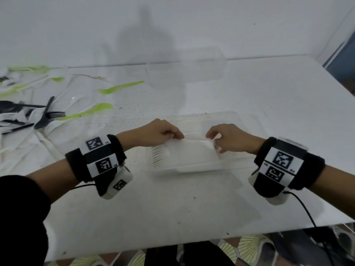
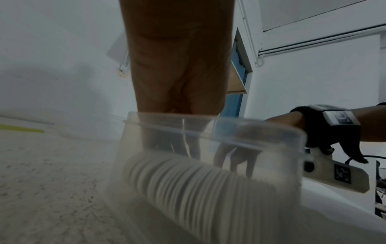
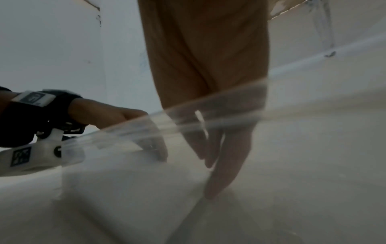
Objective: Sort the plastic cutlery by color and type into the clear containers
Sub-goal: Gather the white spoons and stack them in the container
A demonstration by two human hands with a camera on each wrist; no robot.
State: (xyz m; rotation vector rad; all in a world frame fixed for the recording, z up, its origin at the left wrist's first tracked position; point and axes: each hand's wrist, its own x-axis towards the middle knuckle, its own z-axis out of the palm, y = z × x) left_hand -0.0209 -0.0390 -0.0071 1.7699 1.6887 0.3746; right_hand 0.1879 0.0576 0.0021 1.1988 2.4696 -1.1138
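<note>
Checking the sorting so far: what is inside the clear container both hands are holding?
The clear container holds a packed row of white cutlery. Blur hides whether forks or spoons; what lies beneath the row is covered.

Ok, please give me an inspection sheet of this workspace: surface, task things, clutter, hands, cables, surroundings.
Surface: white table, speckled with dirt.
Job's things: clear container holding stacked white cutlery; a second clear container at the back; unsorted green, black and white cutlery loose at left.
Clutter: nothing seen beyond the dirt specks.
Hands: left hand and right hand both grip the near container's far rim.
Cables: black cable hangs from the right wrist unit.
Surroundings: white wall; patterned floor below.
</note>
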